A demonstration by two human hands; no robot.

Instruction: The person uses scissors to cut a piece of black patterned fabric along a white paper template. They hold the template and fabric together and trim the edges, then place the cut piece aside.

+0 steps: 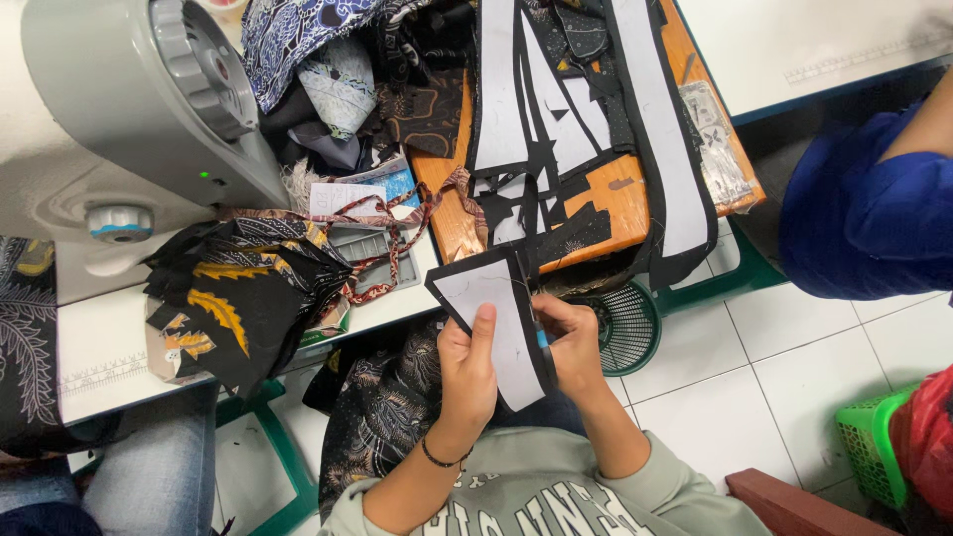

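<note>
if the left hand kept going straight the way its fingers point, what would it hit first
The left hand points up the white fabric piece it holds. Beyond that, probably the edge of the orange board piled with black and white fabric strips, though depth is unclear.

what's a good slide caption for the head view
Left hand holds a white-faced fabric piece while right hand trims it.

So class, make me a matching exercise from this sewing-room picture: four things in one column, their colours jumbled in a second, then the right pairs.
Things:
1. sewing machine
2. wooden board
3. basket by the red bag
4. sleeve of the person nearby

Colours:
A. blue
B. grey
C. green
D. orange-brown

Pairs: 1-B, 2-D, 3-C, 4-A
</note>
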